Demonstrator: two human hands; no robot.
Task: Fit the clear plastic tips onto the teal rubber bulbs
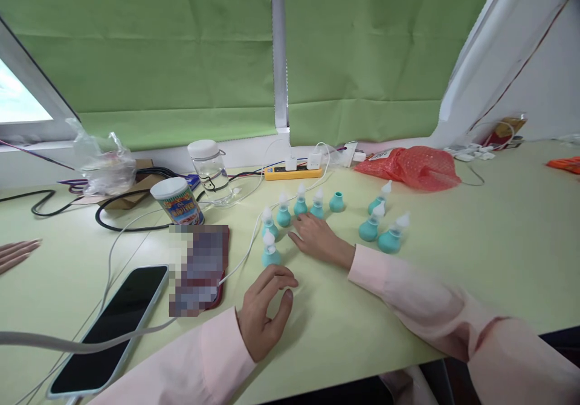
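On the pale green table stand several small teal bulbs with clear, pointed tips. One group curves left of centre, with a tipped bulb (270, 251) at its near end. A teal bulb without a tip (336, 202) stands at that group's right end. Farther right, a tipped bulb (390, 239) sits near two more. My right hand (315, 236) reaches to the middle bulbs, its fingertips at the base of one; whether they touch it is unclear. My left hand (267, 311) is just in front of the nearest bulb, fingers curved and apart, holding nothing.
A dark phone (111, 326) and a red-edged phone (203, 266) lie left with cables. Behind are a printed can (179, 202), clear jar (212, 172), yellow power strip (292, 174) and red bubble-wrap bag (412, 168). Another person's hand (18, 255) rests at the left edge.
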